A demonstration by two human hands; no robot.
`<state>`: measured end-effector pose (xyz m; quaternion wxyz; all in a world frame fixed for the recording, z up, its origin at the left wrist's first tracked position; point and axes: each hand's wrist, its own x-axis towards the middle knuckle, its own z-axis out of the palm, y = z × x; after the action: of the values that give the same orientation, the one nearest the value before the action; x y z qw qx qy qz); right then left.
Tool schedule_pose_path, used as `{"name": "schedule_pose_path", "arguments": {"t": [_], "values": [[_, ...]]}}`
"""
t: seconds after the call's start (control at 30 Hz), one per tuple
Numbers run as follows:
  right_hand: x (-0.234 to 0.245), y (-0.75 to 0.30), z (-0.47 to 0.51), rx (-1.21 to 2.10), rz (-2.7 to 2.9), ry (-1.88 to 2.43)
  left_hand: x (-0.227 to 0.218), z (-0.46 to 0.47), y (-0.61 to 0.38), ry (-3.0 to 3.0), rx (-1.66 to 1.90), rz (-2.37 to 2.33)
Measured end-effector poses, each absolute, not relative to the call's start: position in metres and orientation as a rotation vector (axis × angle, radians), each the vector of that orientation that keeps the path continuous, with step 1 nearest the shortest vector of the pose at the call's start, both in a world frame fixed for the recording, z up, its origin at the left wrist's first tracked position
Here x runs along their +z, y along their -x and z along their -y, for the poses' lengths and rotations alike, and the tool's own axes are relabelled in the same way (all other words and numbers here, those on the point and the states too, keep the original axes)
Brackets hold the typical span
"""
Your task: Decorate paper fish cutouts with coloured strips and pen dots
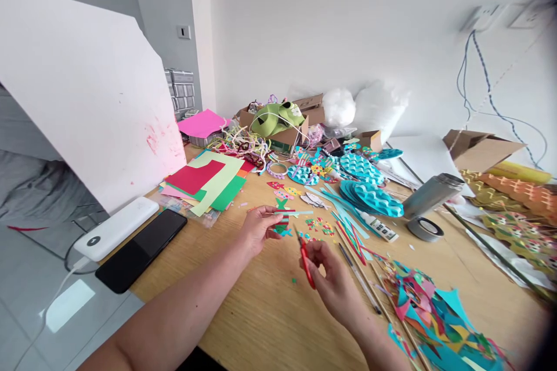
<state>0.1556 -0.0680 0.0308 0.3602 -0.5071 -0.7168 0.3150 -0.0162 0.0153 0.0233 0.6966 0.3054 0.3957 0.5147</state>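
Between the thumb and fingers of my left hand (pixel 258 229) are thin paper strips (pixel 303 213), pale blue with a red part, pointing right. A green paper fish with red stripes (pixel 282 204) shows just behind those fingertips, partly hidden. My right hand (pixel 334 279) is closed round a pair of red-handled scissors (pixel 307 265), whose blades point away from me, apart from the strips. Small coloured paper bits (pixel 319 225) lie on the table beyond the scissors. Farther back are small paper fish (pixel 285 193) in red, pink and yellow.
Stacked coloured paper (pixel 226 188) lies left, near a black phone (pixel 141 249) and white power bank (pixel 117 229). To the right are blue wavy pieces (pixel 369 200), a glue bottle (pixel 379 227), a tape roll (pixel 425 229), a metal flask (pixel 433 196), sticks (pixel 402 324) and paper scraps (pixel 452 324).
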Motion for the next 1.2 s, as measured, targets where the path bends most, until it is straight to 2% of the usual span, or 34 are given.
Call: {"name": "schedule_pose_path", "arguments": {"t": [0.13, 0.43, 0.77, 1.2], "values": [[0.014, -0.158, 0.065, 0.578, 1.802, 1.382, 0.021, -0.011, 0.011, -0.694, 1.131, -0.848], [0.0, -0.153, 0.072, 0.317, 1.937, 1.646, 0.018, -0.01, 0.007, -0.651, 1.139, -0.866], [0.003, -0.147, 0.072, 0.181, 1.95, 1.651, 0.02, -0.011, 0.007, -0.565, 1.12, -0.855], [-0.001, -0.148, 0.072, 0.198, 1.984, 1.732, 0.016, -0.007, 0.002, -0.604, 1.108, -0.872]]}}
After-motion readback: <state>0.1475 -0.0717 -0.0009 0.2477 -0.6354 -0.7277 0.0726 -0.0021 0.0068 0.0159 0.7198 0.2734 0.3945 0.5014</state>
